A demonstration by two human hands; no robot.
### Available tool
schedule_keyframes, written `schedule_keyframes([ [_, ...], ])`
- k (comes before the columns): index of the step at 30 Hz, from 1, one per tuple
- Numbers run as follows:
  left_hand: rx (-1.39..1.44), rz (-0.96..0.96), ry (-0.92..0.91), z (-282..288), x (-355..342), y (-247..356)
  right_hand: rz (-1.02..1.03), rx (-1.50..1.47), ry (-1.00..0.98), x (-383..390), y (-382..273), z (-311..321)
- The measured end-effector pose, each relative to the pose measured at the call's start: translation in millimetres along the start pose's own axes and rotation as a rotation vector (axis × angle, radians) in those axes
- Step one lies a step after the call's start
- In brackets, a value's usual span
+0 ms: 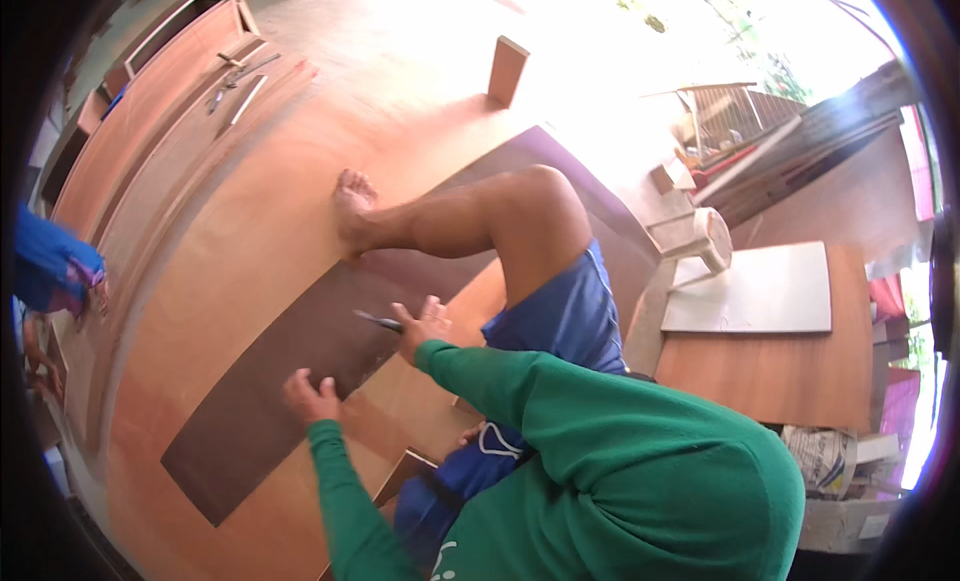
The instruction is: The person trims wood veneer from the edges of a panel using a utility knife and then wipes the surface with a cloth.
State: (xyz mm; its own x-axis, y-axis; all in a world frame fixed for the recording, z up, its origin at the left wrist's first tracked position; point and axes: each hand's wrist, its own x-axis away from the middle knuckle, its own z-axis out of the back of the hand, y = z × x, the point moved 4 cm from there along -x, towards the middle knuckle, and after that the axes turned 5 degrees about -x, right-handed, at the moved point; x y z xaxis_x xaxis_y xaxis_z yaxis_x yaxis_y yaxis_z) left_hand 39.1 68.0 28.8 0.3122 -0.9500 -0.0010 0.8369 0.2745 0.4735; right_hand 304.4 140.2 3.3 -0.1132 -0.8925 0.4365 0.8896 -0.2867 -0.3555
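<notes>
A long dark brown sheet (245, 421) lies over a light reddish plywood board (180, 361), under my bare leg. My right hand (425, 326) grips a slim tool (375, 319) with a dark handle and a pale thin tip, held over the sheet and pointing left. My left hand (310, 396) is by the sheet's lower edge, thumb and fingers apart with nothing in them; whether it touches the sheet, I cannot tell.
Another person in blue (55, 266) is at the left, near long stacked panels (170, 81) with hand tools. An upright block (508, 69) stands beyond the sheet. At right are a stool (712, 239), a white panel (750, 291) and leaning boards (820, 151).
</notes>
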Motion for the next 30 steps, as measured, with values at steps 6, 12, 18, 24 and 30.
schedule_keyframes([
  [6, -0.220, 0.217, -0.301, -22, 65, -39, 0.152, -0.057, -0.050, 25, -34, 9],
  [12, -0.287, 0.382, -0.503, -46, 114, -73, 0.513, -0.104, -0.208, 85, -135, 17],
  [18, -0.061, 0.349, -0.515, -68, 125, 37, 0.493, 0.065, -0.374, 86, -131, -26],
  [24, 0.453, 0.614, -0.196, -46, 151, 18, 0.647, 0.065, -0.189, 45, -71, -35],
  [30, 0.260, 1.169, 1.050, 92, 344, -127, 0.768, 0.180, -0.166, 61, -82, -31],
])
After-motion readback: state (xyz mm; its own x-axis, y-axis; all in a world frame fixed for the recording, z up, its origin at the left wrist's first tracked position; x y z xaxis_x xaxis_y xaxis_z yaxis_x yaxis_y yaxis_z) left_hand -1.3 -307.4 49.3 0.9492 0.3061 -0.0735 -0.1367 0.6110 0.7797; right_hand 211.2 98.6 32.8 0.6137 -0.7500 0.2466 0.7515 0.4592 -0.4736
